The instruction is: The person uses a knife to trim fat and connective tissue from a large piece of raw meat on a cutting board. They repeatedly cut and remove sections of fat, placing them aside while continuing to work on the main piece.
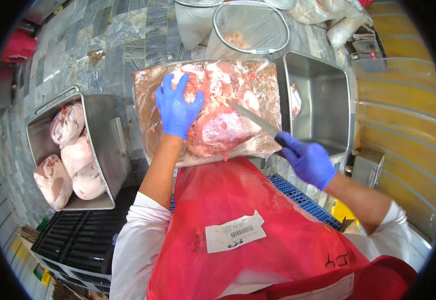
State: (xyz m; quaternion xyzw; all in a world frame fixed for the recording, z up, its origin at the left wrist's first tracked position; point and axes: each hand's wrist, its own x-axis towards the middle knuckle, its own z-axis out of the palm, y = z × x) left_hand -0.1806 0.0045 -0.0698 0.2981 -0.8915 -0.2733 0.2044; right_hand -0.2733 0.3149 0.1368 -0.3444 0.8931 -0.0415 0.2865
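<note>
A large piece of raw meat [228, 132], pink with white fat, lies on a work surface covered in clear plastic [145, 107]. My left hand [178, 106], in a blue glove, rests on its left side with the fingers spread. In my right hand [309, 159], also blue-gloved, is a knife [254, 118] gripped by its dark handle. The blade points up and left, its tip at the fatty middle of the meat. Small scraps of meat and fat are scattered over the plastic around the piece.
At left, a steel tub [105, 150] holds several wrapped meat pieces [80, 155]. Another steel tub [323, 100] stands right of the work surface, with one wrapped piece inside. Beyond is a hoop-rimmed clear bag [250, 25] with scraps. A blue plastic grate [298, 197] lies below right.
</note>
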